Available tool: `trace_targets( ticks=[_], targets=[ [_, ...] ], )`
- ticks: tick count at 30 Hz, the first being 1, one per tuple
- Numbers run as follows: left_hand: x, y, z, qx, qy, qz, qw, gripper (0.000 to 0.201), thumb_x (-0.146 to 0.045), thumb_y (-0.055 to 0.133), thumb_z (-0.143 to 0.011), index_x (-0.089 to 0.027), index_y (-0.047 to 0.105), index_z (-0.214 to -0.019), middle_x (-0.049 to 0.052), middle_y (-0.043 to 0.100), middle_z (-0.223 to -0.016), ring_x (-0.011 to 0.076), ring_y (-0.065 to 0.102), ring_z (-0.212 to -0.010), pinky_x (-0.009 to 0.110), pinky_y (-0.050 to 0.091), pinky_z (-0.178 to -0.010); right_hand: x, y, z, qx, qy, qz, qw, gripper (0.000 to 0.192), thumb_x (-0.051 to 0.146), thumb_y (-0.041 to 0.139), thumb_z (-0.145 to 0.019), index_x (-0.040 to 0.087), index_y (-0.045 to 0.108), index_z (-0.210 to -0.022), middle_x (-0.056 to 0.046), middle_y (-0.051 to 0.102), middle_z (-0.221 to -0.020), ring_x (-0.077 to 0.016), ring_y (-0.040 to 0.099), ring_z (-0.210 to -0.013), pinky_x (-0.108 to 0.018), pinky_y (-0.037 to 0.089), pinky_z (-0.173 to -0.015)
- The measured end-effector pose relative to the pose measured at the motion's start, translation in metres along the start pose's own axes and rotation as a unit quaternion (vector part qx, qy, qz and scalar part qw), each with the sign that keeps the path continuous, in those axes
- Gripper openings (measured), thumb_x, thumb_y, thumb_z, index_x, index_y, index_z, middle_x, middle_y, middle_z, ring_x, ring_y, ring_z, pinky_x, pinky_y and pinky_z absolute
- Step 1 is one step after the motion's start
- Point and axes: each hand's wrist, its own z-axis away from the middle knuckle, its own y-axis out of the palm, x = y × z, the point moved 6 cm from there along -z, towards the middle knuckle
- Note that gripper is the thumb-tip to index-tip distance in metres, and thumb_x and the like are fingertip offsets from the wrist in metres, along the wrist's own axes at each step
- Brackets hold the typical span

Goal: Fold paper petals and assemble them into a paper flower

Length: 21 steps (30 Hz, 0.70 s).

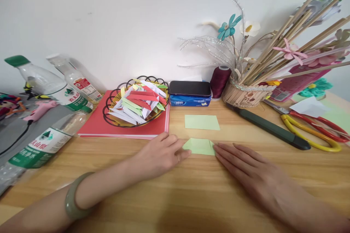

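A small light-green paper (201, 147) lies on the table with its left and right ends folded at a slant. My left hand (164, 153) has its fingers bent and closed at the paper's left end, pressing that corner. My right hand (253, 167) lies flat, fingers stretched out, its fingertips touching the paper's right edge. Just behind is another light-green paper (201, 122), flat and unfolded. A black-rimmed basket (120, 125) of folded white, red and green paper strips (139, 100) stands beyond my left hand.
Red paper sheets (93, 125) lie under the basket. A phone (190, 88) rests on a blue tissue pack (188, 101) beside a maroon thread spool (220, 80). To the right are a dark-green cutter (270, 127), scissors (314, 120) and a stick-filled holder (243, 94). Plastic bottles (45, 147) lie left.
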Motion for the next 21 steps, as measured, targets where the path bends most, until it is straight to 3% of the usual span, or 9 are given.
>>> trace_targets(
  ticks=[6,8,11,13,16,21],
  targets=[
    [0.0,0.005,-0.021,0.013,-0.106,0.058,0.993,0.026,-0.025,0.044,-0.086,-0.015,0.059,-0.106,0.006,0.055,-0.09,0.0213,0.045,-0.086,0.035,0.038,-0.071,0.033,-0.015,-0.008,-0.063,0.062,-0.088,0.992,0.038,0.01,0.033,-0.087,0.014,0.057,-0.116,-0.011,0.066,-0.109,-0.0212,0.06,-0.102,-0.037,0.053,-0.082],
    [-0.002,0.007,-0.027,0.02,-0.146,0.108,0.983,0.036,-0.036,0.049,-0.083,-0.013,0.058,-0.109,0.007,0.055,-0.092,0.023,0.044,-0.09,0.037,0.04,-0.076,0.044,-0.017,-0.016,-0.052,0.058,-0.13,0.988,0.037,0.012,0.036,-0.087,0.017,0.058,-0.115,-0.008,0.065,-0.111,-0.0196,0.06,-0.102,-0.034,0.052,-0.084],
    [-0.007,0.01,-0.036,0.026,-0.138,0.17,0.975,0.043,-0.042,0.053,-0.081,-0.014,0.056,-0.114,0.007,0.055,-0.099,0.0225,0.043,-0.094,0.036,0.041,-0.079,0.049,-0.02,-0.026,-0.032,0.025,-0.2,0.979,0.034,0.012,0.039,-0.087,0.018,0.059,-0.113,-0.006,0.064,-0.114,-0.016,0.058,-0.106,-0.027,0.049,-0.089],
    [-0.008,0.014,-0.041,0.025,-0.109,0.206,0.972,0.037,-0.037,0.054,-0.082,-0.02,0.057,-0.114,0.005,0.056,-0.102,0.0207,0.043,-0.094,0.033,0.041,-0.079,0.036,-0.021,-0.028,-0.047,0.043,-0.235,0.97,0.035,0.01,0.039,-0.086,0.018,0.057,-0.114,-0.007,0.066,-0.11,-0.0143,0.06,-0.102,-0.025,0.05,-0.086],
    [0.0,0.019,-0.045,0.006,-0.071,0.244,0.967,0.031,-0.035,0.053,-0.084,-0.024,0.06,-0.111,0.003,0.058,-0.099,0.0194,0.043,-0.093,0.031,0.041,-0.078,-0.003,-0.016,-0.022,-0.09,0.145,-0.21,0.963,0.032,0.012,0.04,-0.087,0.017,0.055,-0.115,-0.011,0.064,-0.109,-0.0171,0.059,-0.1,-0.031,0.052,-0.082],
    [0.016,0.02,-0.048,-0.064,-0.071,0.264,0.96,0.021,-0.032,0.056,-0.083,-0.024,0.066,-0.098,-0.001,0.066,-0.085,0.0176,0.045,-0.089,0.031,0.038,-0.077,-0.024,0.003,-0.021,-0.044,0.098,-0.125,0.986,0.026,0.018,0.042,-0.089,0.016,0.058,-0.109,-0.01,0.064,-0.106,-0.0209,0.057,-0.099,-0.041,0.05,-0.084]
  ],
)
